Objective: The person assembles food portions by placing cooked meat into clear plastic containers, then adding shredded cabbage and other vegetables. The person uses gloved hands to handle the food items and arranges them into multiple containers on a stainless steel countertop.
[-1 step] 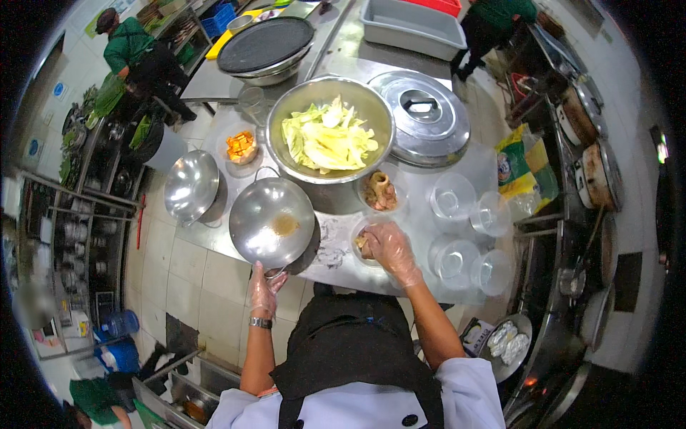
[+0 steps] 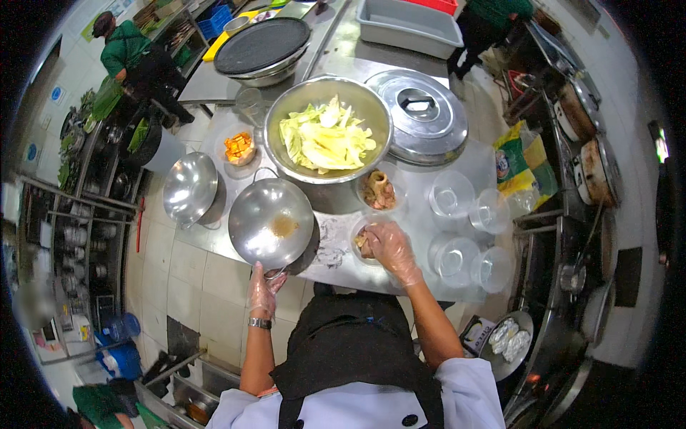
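Observation:
My left hand (image 2: 264, 292), in a clear plastic glove, grips the near loop handle of a shiny metal wok (image 2: 264, 214), its thumb along the rim. A small brownish puddle lies inside the wok. My gloved right hand (image 2: 389, 249) reaches into a clear tub (image 2: 356, 252) with its fingers closed on a piece of meat (image 2: 367, 249), partly hidden by the hand. Just beyond stands another tub holding meat with a hollow bone (image 2: 379, 191). Behind the wok, a wide steel bowl (image 2: 386, 136) holds cut cabbage (image 2: 329, 136).
Orange cubes fill a small tub (image 2: 239, 146) left of the cabbage. A second metal wok (image 2: 191, 187) sits at the table's left edge. Several clear tubs (image 2: 454, 262) stand at right, below a large steel lid (image 2: 417, 118). A grey bin (image 2: 411, 28) is farther back. Other people work nearby.
The whole view has shifted slightly. Both hands keep their places at the wok and the meat tub.

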The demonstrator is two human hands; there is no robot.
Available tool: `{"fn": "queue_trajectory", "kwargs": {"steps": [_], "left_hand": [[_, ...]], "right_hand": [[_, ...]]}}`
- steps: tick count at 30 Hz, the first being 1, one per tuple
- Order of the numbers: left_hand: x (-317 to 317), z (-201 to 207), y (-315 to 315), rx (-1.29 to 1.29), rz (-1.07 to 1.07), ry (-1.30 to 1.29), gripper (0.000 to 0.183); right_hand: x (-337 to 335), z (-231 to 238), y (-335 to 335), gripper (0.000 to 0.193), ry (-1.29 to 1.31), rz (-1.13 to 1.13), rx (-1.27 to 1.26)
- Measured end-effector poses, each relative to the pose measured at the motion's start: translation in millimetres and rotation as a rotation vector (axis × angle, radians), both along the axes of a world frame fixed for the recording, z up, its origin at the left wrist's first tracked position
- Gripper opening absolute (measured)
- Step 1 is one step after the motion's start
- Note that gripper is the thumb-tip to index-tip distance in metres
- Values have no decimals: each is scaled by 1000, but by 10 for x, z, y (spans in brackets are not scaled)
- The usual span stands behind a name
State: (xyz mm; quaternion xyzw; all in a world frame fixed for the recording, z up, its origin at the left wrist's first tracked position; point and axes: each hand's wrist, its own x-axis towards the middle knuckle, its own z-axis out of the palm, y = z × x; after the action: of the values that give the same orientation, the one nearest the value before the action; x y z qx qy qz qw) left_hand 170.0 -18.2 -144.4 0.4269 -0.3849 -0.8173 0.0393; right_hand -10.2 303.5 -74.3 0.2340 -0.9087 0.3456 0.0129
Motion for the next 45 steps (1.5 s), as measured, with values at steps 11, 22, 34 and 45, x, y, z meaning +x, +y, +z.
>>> {"fn": "queue_trajectory", "kwargs": {"steps": [11, 22, 34, 45], "left_hand": [[-231, 33, -293, -123, -61, -54, 7], [417, 720, -29, -409, -391, 9, 21], [625, 957, 2513, -326, -1160, 144, 29], [409, 795, 6284, -1620, -2001, 1047, 17]], "right_hand": [[543, 149, 70, 22, -263, -344, -359], [1757, 0, 1009, 31, -612, -660, -716], [4681, -475, 2929, 28, -538, -1261, -1246], [6625, -819, 3914, 24, -117, -1703, -1561]]}}
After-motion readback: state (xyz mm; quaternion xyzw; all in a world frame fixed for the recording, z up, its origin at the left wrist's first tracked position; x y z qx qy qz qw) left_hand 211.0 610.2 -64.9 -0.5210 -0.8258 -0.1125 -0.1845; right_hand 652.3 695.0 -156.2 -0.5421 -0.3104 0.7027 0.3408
